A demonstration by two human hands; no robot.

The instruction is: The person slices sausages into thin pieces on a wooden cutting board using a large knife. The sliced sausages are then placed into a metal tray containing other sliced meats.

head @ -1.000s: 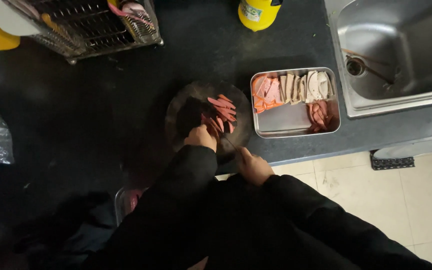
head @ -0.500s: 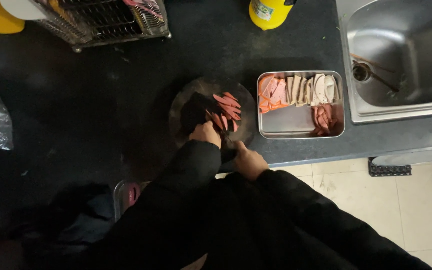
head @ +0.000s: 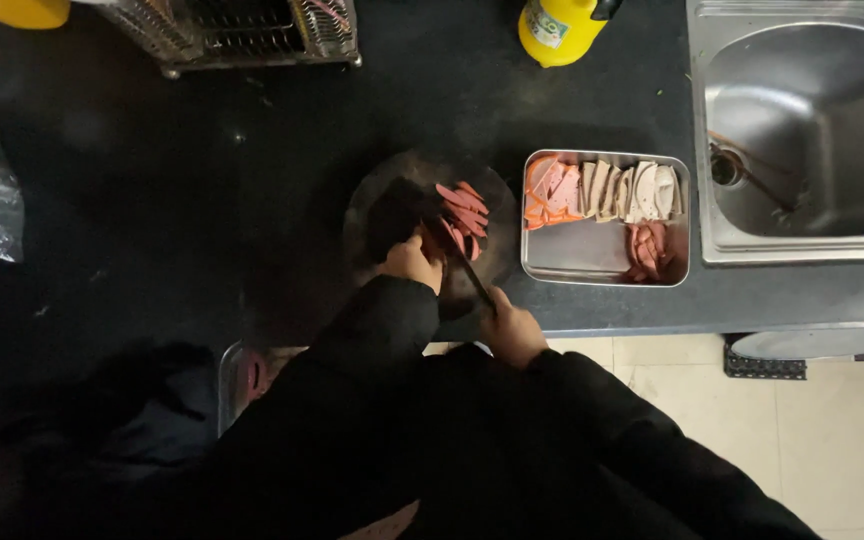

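Pink sausage slices (head: 464, 212) fanned on board; right hand (head: 512, 330) fist-tight around knife (head: 464, 262)

This is a kitchen: a steel sink (head: 802, 130) sits at two o'clock in the dark table (head: 202, 200), a wire dish rack (head: 242, 30) at eleven, a yellow bottle (head: 557, 28) at twelve, and a metal tray of sliced meats (head: 602, 262) at centre.
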